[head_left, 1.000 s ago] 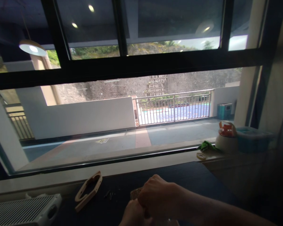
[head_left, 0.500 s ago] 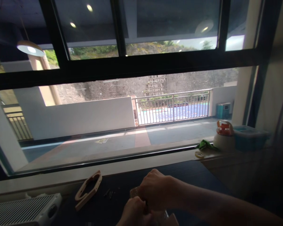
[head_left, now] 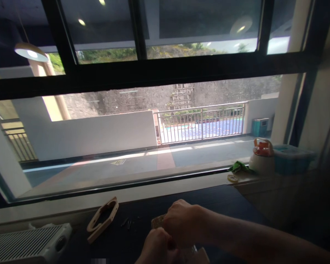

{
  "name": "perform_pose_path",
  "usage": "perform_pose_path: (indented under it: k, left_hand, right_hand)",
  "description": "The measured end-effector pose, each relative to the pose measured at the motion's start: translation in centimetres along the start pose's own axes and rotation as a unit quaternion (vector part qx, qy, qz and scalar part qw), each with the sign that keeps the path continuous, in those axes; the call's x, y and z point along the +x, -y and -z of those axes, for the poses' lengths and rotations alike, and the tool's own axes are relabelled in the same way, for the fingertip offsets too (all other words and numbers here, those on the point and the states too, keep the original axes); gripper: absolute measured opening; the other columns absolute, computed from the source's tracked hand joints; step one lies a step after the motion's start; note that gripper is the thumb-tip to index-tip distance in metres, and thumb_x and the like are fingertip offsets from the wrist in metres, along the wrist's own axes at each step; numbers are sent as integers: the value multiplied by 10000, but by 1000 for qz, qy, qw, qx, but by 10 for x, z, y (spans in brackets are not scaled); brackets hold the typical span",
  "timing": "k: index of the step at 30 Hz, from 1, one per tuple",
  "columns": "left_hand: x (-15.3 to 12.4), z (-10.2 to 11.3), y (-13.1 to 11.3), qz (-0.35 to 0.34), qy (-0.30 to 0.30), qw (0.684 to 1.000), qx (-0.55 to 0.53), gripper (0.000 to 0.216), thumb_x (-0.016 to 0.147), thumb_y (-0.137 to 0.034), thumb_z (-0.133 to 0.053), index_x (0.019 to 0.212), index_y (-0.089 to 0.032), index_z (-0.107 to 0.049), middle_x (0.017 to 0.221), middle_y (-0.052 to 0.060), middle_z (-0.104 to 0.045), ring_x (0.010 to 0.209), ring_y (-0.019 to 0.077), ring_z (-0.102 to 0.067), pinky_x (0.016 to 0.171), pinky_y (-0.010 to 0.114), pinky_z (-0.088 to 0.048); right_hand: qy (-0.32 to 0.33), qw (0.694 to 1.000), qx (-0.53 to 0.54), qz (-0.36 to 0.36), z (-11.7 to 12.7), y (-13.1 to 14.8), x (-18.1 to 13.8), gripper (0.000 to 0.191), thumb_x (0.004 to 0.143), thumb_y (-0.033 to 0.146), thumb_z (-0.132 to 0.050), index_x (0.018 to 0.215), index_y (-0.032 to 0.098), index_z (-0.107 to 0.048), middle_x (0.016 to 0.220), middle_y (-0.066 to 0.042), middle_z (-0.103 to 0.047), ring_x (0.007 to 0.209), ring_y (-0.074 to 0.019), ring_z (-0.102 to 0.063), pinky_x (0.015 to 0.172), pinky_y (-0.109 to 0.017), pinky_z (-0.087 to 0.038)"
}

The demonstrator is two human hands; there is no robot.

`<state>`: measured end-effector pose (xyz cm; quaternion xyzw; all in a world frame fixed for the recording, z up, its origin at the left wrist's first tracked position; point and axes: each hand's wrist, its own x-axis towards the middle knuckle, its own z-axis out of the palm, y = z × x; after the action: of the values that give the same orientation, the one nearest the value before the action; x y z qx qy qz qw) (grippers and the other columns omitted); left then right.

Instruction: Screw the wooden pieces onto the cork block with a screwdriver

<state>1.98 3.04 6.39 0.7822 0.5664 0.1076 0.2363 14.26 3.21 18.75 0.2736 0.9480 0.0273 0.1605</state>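
Observation:
My right hand [head_left: 184, 223] is closed, its arm reaching in from the right over the dark table. Just in front of it, my left hand [head_left: 156, 245] is closed too, the two pressed close together. A small brownish piece [head_left: 157, 221] shows past the fingers; the rest of whatever they grip is hidden. Below my right hand, a pale block-like piece [head_left: 201, 256] and a metallic glint show at the lower edge. To the left lies a wooden ring-shaped frame with a flat bar [head_left: 104, 225], and beside it several small screws or nails [head_left: 129, 224].
A white slatted appliance [head_left: 30, 242] stands at the lower left. On the sill at right are a tape roll [head_left: 232, 178], a green cloth [head_left: 238, 167], a white jug with an orange top [head_left: 261, 161] and a teal box [head_left: 293, 161]. A window runs behind the table [head_left: 209, 196].
The view has shifted slightly. My hands stay together in nearly the same place, with a little more of the brownish piece showing beside the fingers.

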Motion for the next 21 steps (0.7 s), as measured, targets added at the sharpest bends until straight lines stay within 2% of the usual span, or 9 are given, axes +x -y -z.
perform_pose_path:
  k: [3, 7, 11, 14, 17, 21]
  left_hand:
    - [2, -1, 3, -18, -8, 1000, -5, 260, 726, -400, -554, 787, -195, -702, 785, 19, -682, 734, 192, -593, 636, 233, -419]
    - [3, -2, 5, -21, -11, 1000, -14, 221, 721, -350, -573, 822, -198, -698, 823, 30, -691, 785, 211, -600, 653, 240, -425]
    - [-2, 1, 0, -10, -6, 1000, -7, 166, 701, -245, -548, 761, -188, -692, 769, 12, -703, 739, 190, -623, 624, 227, -418]
    - [-7, 5, -4, -10, -15, 1000, 9, 189, 719, -254, -517, 702, -182, -691, 694, 5, -700, 680, 175, -636, 588, 224, -402]
    - [-9, 7, -5, -21, -19, 999, 38, 208, 736, -305, -529, 696, -188, -696, 680, 7, -699, 678, 180, -640, 581, 230, -395]
    - [-6, 5, -1, -60, -34, 995, 77, 216, 748, -327, -544, 827, -204, -703, 829, 24, -720, 747, 208, -644, 609, 252, -415]
  right_hand:
    - [17, 1000, -12, -2, 6, 6, 3, 164, 751, 264, -593, 778, 124, -674, 773, -49, -690, 729, -187, -642, 482, -267, -359]
    - [47, 999, -9, -11, 9, 9, 12, 190, 671, 247, -649, 815, 128, -679, 847, -49, -695, 777, -188, -639, 506, -258, -395]
    - [22, 998, 21, -52, 1, -1, 22, 244, 675, 318, -608, 824, 142, -690, 788, -77, -692, 763, -211, -644, 546, -264, -422]
    - [8, 996, 25, -81, -4, -10, 23, 306, 706, 384, -573, 837, 134, -691, 771, -103, -687, 756, -225, -645, 562, -272, -427]
    - [14, 998, 14, -59, -1, -8, 18, 278, 717, 370, -571, 833, 146, -686, 743, -84, -683, 708, -214, -638, 560, -275, -414]
    - [1, 1000, -12, -1, 4, 6, 10, 130, 728, 203, -567, 738, 138, -678, 724, -62, -680, 667, -179, -624, 504, -243, -349]
